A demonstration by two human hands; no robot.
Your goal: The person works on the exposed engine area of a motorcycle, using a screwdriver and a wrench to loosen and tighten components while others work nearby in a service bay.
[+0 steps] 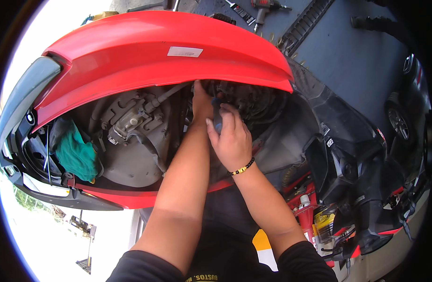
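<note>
- Blue-grey shop floor (338, 61) spreads toward the upper right; washed-out bright ground (47, 242) lies at the left.
- Bunched green cloth (77, 152) lies at the left end of the opening in the glossy red curved body panel (131, 51); best kept clear of the work.
- Bolted grey metal assembly (134, 120) sits next; the forearm should avoid leaning on its corners.
- Left hand (202, 101) reaches beneath the panel's lower edge, fingertips hidden, so I cannot tell its grip; steady, light bracing seems wise.
- Dark rounded object with blue parts (217, 113), its kind unclear, sits between the hands, below that edge.
- Right hand (232, 134) is half curled beside it, thumb and fingers close; gripping or merely touching, I cannot tell. Knuckles should stay off the dark machinery (267, 101) at right.
</note>
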